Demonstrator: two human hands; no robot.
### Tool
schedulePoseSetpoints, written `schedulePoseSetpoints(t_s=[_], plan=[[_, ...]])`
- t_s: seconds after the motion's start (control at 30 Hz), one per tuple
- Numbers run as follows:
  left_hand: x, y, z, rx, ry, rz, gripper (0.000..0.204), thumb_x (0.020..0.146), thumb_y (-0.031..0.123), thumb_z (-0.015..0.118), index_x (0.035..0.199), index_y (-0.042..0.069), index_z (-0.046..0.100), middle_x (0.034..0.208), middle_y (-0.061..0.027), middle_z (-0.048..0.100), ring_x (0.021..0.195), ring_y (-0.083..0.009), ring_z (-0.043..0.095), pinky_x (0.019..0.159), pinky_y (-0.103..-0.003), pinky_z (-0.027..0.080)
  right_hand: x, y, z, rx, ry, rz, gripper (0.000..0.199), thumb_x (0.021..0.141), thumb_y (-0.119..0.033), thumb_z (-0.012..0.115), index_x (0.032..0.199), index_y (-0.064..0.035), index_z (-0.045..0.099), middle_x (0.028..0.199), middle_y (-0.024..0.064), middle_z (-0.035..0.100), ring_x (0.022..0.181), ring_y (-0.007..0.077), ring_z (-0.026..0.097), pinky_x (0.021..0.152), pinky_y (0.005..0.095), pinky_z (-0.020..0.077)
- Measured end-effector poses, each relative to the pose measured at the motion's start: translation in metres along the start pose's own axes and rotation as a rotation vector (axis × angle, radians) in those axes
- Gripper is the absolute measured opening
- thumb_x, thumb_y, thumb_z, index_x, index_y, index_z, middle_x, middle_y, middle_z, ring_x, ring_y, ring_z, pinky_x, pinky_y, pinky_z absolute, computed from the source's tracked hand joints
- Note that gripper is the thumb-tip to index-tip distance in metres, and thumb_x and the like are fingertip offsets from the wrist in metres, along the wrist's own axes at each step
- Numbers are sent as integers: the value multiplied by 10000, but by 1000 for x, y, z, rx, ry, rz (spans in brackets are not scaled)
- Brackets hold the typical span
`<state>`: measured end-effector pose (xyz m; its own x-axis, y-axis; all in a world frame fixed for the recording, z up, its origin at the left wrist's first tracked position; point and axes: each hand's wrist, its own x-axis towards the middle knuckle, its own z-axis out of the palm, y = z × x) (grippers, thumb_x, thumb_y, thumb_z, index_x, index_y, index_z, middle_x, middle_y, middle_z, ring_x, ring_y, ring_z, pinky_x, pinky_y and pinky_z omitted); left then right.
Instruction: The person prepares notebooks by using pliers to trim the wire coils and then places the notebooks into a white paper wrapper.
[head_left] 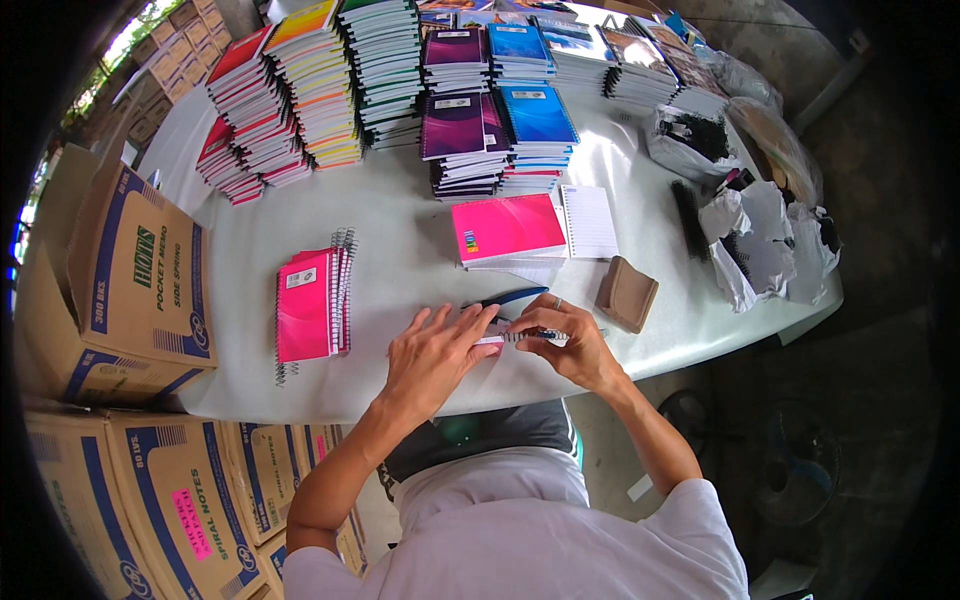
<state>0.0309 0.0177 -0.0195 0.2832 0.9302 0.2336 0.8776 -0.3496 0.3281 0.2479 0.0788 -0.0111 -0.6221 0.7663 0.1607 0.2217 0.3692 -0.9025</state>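
- Left hand [432, 352], fingers spread, presses flat on a small white-paged spiral notepad [500, 338] at the white bench [400, 250] front edge.
- Right hand [570, 345] pinches its silver wire coil [535, 336].
- Notepad likely light and floppy; coil springy, best gripped at its end.
- Blue-handled pliers [510, 297] lie just beyond.

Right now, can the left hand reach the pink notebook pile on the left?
Probably yes. The left hand lies flat on the table, and only bare tabletop separates it from the pink notebook pile.

White short-sleeved shirt, ring on right hand [562, 340]
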Motion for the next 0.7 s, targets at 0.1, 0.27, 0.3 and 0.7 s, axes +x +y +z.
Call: schedulePoseSetpoints(t_s=[0.1, 0.27, 0.3, 0.7], plan=[[0, 0, -1, 5, -5, -1, 557, 888, 404, 635, 1389, 186, 526, 1278, -93, 640, 1145, -365, 619, 981, -487, 481, 3, 7, -5, 68, -74, -37, 223, 836, 32, 681, 1043, -47, 704, 994, 110, 653, 910, 271, 624, 761, 395, 520], [-1, 0, -1, 10, -6, -1, 554, 888, 399, 638, 1389, 191, 528, 1264, -88, 648, 1136, -355, 627, 969, -472, 491, 4, 0, -9, -200, -213, -63, 278, 839, 21, 671, 1112, -28, 650, 972, 135, 634, 919, 323, 622, 756, 426, 516], [-2, 0, -1, 17, -5, -1, 553, 887, 391, 642, 1390, 192, 528, 1260, -85, 651, 1133, -352, 629, 958, -466, 499, 4, -3, -7, -239, -181, -62, 288, 838, 13, 672, 1121, -23, 633, 967, 137, 627, 916, 331, 619, 756, 431, 516], [8, 10, -9, -148, -68, 10, 440, 898, 209, 643, 1327, 151, 565, 1089, -39, 695, 880, -275, 694, 684, -425, 572, 2, -10, -5, -655, -167, -283, 267, 857, -123, 681, 1053, -23, 530, 989, 128, 563, 919, 337, 620, 756, 431, 536]])
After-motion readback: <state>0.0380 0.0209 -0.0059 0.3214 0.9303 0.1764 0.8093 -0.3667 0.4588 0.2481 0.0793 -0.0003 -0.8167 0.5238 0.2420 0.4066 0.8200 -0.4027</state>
